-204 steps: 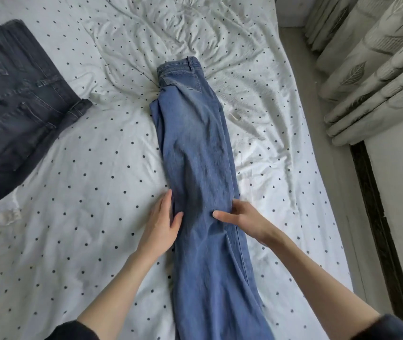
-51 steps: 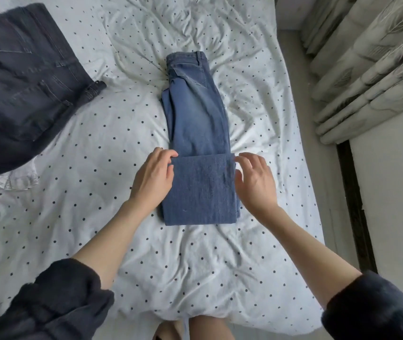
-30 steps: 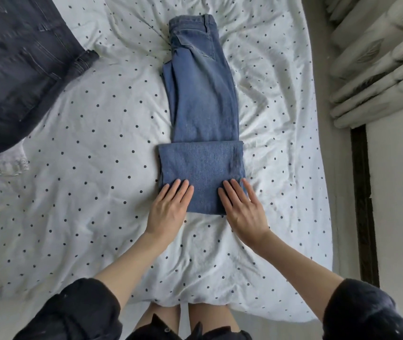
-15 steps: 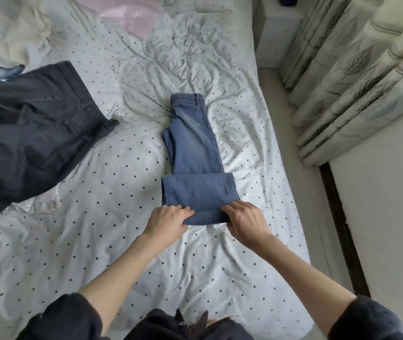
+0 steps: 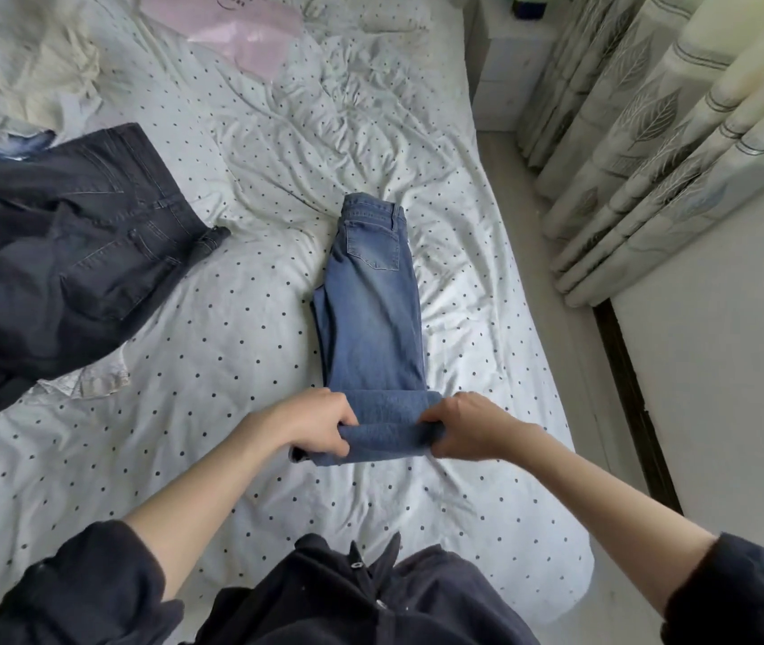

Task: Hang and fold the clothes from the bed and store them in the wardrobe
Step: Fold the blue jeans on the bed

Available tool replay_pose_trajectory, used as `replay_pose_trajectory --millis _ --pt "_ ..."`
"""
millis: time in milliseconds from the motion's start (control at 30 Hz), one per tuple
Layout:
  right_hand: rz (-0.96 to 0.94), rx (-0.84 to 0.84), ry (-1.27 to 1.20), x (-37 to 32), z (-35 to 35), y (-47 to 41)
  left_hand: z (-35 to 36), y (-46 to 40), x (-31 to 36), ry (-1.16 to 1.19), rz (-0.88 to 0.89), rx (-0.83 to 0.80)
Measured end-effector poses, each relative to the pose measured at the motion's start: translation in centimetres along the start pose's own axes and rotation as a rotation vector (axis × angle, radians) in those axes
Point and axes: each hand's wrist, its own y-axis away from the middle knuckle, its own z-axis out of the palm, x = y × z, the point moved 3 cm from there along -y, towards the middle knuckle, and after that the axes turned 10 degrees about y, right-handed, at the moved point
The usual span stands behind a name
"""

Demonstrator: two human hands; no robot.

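Two hands work one pair of blue jeans [image 5: 373, 328] on the polka-dot bed sheet [image 5: 212, 365]. The left hand [image 5: 319, 428] and right hand [image 5: 461, 425] each curl tightly around the folded leg end, lifting it. Farther left lies one pair of dark jeans [image 5: 68, 263]; beyond, one pink garment [image 5: 250, 32].

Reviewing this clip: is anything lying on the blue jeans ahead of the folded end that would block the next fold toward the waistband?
Nothing visible does. Both the left hand and right hand grip the folded end of the blue jeans, and the denim up to the waistband is bare. The dark jeans lie apart, off to the left.
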Motion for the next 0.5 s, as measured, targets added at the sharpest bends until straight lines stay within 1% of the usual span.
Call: replay_pose_trajectory --millis 67,167,233,333,400,467,500 --pt "0.019 -0.031 -0.076 0.7 -0.9 -1.5 -1.3 -0.9 -0.7 0.022 -0.035 0.044" --pt "0.077 -0.013 -0.169 2.3 -1.8 -4.1 -3.7 -2.6 -1.2 -0.081 -0.039 0.228" --pt "0.133 0.060 -0.171 3.6 -2.4 -6.4 -4.9 -4.4 -1.8 -0.142 -0.009 0.401" --pt "0.253 0.260 -0.195 5.9 -3.4 -9.3 -6.5 -6.2 -2.5 -0.174 0.040 0.680" --pt "0.310 0.385 -0.153 6.6 -3.4 -10.6 -6.3 -7.2 -3.1 -0.162 0.013 0.749" --pt "0.252 0.466 -0.058 6.0 -2.7 -11.4 -4.6 -8.0 -3.2 -0.158 -0.002 0.742" --pt "0.196 0.513 -0.023 5.1 -2.1 -11.1 -3.4 -8.0 -2.9 -0.163 0.030 0.745"
